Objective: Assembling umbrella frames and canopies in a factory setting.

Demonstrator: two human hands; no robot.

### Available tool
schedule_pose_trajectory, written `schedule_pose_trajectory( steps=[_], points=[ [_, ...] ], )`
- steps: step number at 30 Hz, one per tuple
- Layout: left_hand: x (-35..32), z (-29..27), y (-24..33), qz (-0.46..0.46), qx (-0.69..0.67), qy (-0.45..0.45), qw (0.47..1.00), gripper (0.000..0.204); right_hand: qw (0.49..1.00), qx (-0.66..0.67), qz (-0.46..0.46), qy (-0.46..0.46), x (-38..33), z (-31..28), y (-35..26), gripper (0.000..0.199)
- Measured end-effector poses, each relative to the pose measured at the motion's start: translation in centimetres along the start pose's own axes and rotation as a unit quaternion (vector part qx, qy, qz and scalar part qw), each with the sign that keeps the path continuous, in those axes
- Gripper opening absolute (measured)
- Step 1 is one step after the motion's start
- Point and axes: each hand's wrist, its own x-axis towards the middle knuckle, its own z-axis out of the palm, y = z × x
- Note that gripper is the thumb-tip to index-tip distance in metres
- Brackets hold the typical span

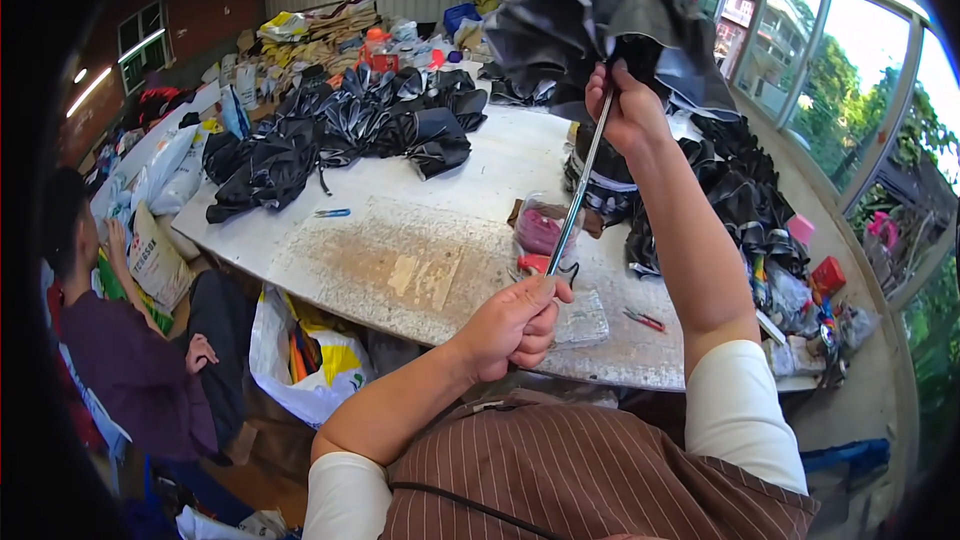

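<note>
Umbrella [605, 25], right hand [630, 108] raised, left hand [512, 328] lower

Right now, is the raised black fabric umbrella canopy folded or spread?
Partly spread: the canopy flares out in loose folds beyond the right hand.

Dark printed lettering [148, 254] runs across the beige sack [165, 272] beside the seated person [135, 365].
</note>
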Motion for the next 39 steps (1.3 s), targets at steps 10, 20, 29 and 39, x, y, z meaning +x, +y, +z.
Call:
schedule_pose_trajectory(
  steps=[10,20,29,39],
  points=[
    [1.5,3.4,2.3,0.064,0.068,0.016,0.996,0.020,0.998,-0.038,-0.059,0.001,3.7,0.7,-5.9,0.025],
    [-1.0,1.5,-2.6,-0.002,0.111,0.206,0.972,0.021,0.996,-0.085,-0.033,-0.002,9.1,1.1,-3.9,0.029],
    [-5.9,-1.7,-1.2,-0.030,-0.038,0.039,0.998,0.023,0.989,-0.133,-0.043,-0.043,7.7,1.3,-3.0,0.032],
    [-8.4,-3.3,0.3,0.013,-0.100,-0.013,0.995,0.026,0.967,-0.027,-0.058,-0.245,9.5,-0.2,-2.6,0.033]
  ],
)
